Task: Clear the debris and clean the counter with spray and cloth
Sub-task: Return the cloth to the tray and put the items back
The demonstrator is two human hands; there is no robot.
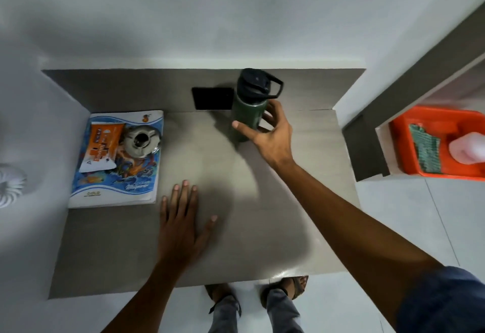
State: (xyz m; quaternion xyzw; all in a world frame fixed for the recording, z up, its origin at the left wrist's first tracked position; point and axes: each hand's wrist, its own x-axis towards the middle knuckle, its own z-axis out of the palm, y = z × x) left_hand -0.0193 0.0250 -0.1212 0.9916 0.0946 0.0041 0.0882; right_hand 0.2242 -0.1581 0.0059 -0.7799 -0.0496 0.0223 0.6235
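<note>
Head view, looking down on a grey table [275,201] set against a white wall. Right hand [271,133] reaches to the far right part of the table, fingers spread around a dark green bottle [248,114] with a black lid and loop handle; thumb tip lies on the bottle's left side, other fingers curve by its right side. Grip not closed yet, as far as can be told; contact beyond the thumb is unclear. Left hand [183,222] lies flat on the table, near centre, fingers straight, holding nothing.

Just behind the bottle, a black flat rectangle [212,97] leans against the back panel. Far left: a blue notebook [115,172] with an orange packet [101,149] and a round metal lid [141,141] lying on it.

Cleaning things are off the table: an orange tray [401,146] on a lower surface to the right holds a green cloth [426,149] and a pale pink spray bottle [465,147], blurred.

Risks, as judged: the bottle is tall and upright, so a loose or one-sided grip could tip it into the black rectangle. The lid on the notebook may slide off if the notebook is lifted tilted.
</note>
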